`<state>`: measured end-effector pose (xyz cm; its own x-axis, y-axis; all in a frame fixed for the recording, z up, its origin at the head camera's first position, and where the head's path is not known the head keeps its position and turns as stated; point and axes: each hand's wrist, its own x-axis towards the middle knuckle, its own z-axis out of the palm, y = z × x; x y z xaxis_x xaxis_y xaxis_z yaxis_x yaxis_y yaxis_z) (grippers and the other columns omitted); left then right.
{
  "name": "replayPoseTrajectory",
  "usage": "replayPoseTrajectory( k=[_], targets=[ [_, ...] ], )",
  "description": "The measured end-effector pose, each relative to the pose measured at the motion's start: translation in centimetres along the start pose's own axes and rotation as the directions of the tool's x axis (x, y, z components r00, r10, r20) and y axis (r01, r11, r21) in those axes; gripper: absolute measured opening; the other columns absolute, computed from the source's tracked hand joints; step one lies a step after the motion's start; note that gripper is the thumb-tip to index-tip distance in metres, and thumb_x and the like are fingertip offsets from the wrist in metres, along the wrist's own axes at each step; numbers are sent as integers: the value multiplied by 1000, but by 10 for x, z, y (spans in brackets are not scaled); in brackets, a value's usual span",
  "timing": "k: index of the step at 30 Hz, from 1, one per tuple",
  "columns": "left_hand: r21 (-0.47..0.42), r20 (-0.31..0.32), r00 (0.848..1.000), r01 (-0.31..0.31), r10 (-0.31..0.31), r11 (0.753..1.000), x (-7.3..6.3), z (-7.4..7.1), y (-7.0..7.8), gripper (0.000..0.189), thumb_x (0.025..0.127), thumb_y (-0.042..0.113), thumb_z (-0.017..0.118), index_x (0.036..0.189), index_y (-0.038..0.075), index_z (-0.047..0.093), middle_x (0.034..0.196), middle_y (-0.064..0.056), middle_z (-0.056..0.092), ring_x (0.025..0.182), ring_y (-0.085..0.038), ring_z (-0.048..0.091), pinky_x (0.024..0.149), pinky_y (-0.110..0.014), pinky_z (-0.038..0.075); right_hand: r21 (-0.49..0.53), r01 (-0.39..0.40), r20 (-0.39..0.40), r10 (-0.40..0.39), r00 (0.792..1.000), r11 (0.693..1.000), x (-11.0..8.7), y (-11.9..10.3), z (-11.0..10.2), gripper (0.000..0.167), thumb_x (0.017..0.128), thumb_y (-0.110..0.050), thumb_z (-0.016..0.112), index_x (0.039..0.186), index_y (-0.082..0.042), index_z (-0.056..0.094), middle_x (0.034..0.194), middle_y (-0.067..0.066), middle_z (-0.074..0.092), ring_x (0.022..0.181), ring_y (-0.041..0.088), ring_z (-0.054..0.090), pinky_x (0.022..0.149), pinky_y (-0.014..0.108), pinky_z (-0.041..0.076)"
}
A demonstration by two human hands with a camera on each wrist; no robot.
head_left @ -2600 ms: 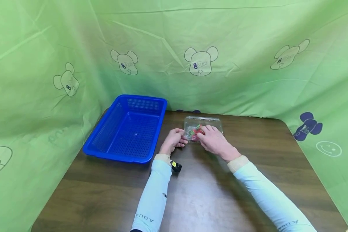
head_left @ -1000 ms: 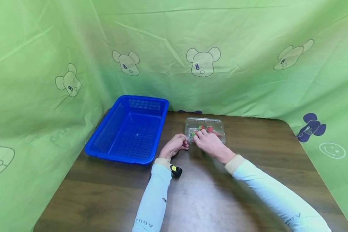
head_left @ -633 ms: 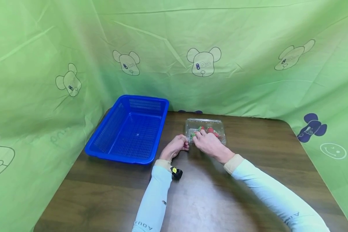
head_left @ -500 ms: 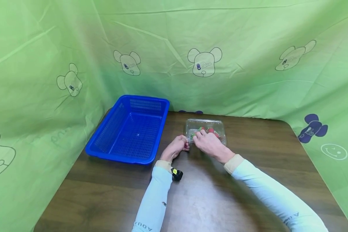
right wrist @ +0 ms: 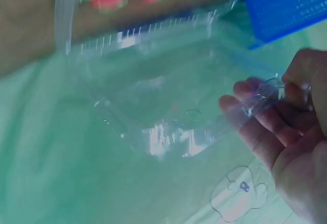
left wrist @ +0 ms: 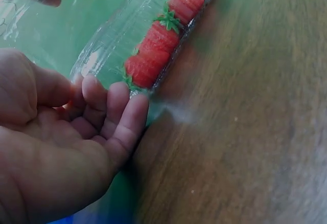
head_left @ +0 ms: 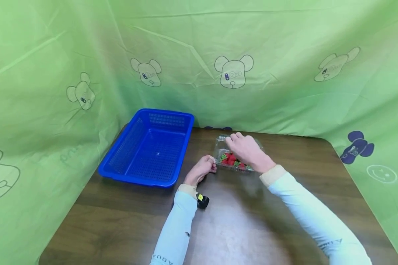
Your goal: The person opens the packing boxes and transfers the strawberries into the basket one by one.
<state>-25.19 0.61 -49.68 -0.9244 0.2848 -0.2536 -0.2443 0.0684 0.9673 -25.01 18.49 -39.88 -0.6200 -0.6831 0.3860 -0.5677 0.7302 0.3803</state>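
Observation:
A clear plastic clamshell box [head_left: 217, 161] stands at the back of the table with several red strawberries [head_left: 230, 159] in its base. Its transparent lid [right wrist: 153, 96] is swung up behind the fruit. With thumb and fingers my right hand [head_left: 247, 150] grips the lid's free edge, seen closely in the right wrist view. My left hand [head_left: 200, 169] is at the box's front left corner, thumb and index finger pinching its edge, the other fingers curled loosely beside the strawberries [left wrist: 153, 50] in the left wrist view.
A blue perforated plastic basket [head_left: 146, 158] stands on the wooden table [head_left: 225, 228], left of my left hand. Green printed cloth [head_left: 185, 44] hangs behind the table and along both sides. A black wrist camera [head_left: 203, 201] sits at my left wrist.
My right hand has moved from the front edge of the box up and back, raising the lid and uncovering the strawberries. The left hand has stayed at the front left corner.

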Motion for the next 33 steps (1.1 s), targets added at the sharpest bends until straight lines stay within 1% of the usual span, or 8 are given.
replayPoseTrajectory(
  k=[4,6,12,18,22,25,29,33],
  targets=[
    [66,1,1000,15,-15,998,-4,-5,4,22,107,6,34,88,9,46,83,-4,47,77,-16,51,73,-25,53,-14,82,-46,-82,996,997,12,10,-5,16,83,13,58,84,-2,53,75,11,59,65,26,55,47,36,48],
    [101,5,1000,18,-19,995,-6,-7,6,22,108,8,33,89,9,45,84,-4,46,78,-16,50,72,-25,52,-5,81,-46,-81,996,997,18,13,-7,16,83,13,58,87,-2,54,77,11,60,67,26,57,50,35,50],
    [120,11,999,35,-37,992,-12,-12,8,22,108,8,33,90,10,45,85,-3,46,77,-16,51,68,-23,50,38,1,2,-1,1000,999,38,25,-11,14,88,8,60,99,-2,61,87,14,67,79,31,64,66,41,55],
    [135,-3,999,38,-38,990,-15,-12,7,20,107,9,34,91,9,46,85,-3,46,76,-15,50,65,-22,48,45,-81,-5,82,997,996,51,37,-9,4,94,-2,57,92,0,60,84,16,66,77,34,63,70,45,54],
    [144,5,999,46,-47,988,-15,-9,6,21,108,10,35,91,9,47,83,-2,47,75,-14,50,63,-21,48,31,-159,53,157,986,987,54,44,-10,13,94,-10,60,94,3,61,89,19,68,83,36,63,78,47,53],
    [149,21,998,47,-51,988,-15,-5,6,21,108,11,35,91,8,48,81,-2,47,74,-14,50,62,-20,48,21,-198,117,195,974,980,55,48,-9,20,97,-15,59,99,5,61,95,22,70,88,37,63,82,48,52],
    [154,20,999,47,-50,987,-17,-4,6,22,108,11,35,91,7,48,79,-2,47,72,-14,49,60,-21,48,24,-218,165,212,963,976,59,54,-8,29,100,-16,53,109,10,62,100,24,70,92,39,64,84,49,52],
    [156,21,999,38,-42,987,-17,-3,7,22,108,11,36,90,9,47,78,-1,47,69,-13,49,59,-21,47,22,-235,196,226,954,972,63,60,-8,28,100,-18,54,107,8,63,99,24,70,93,38,63,86,49,53]
  ],
)
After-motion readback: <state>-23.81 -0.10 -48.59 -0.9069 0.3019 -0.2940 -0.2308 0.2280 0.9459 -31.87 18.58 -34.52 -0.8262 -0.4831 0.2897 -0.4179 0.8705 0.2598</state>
